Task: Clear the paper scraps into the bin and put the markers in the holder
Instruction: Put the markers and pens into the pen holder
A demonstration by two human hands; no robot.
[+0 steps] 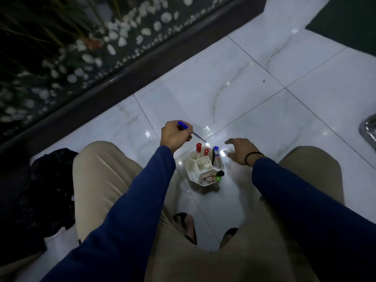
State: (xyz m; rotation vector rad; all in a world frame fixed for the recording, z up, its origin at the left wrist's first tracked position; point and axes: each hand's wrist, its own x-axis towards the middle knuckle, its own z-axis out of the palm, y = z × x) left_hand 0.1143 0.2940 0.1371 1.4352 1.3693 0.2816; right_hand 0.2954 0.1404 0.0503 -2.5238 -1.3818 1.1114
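A white multi-compartment holder (195, 172) stands on the marble floor between my knees. In it stand two red markers (198, 148), a blue marker (216, 152) and a black pen, while a black and a green marker (219, 178) lean in the near compartment. My left hand (174, 135) is above and left of the holder, closed on a blue pen (185, 127) whose tip slants down toward the holder. Just right of the holder my right hand (240, 150) hovers with fingers spread and nothing in it.
A black bin bag (46, 192) lies on the floor at my left knee. A tiny white scrap (188, 191) sits near the holder's base. A dark ledge with white pebbles (85, 58) runs along the far left. A shiny metal object (369, 129) is at the right edge.
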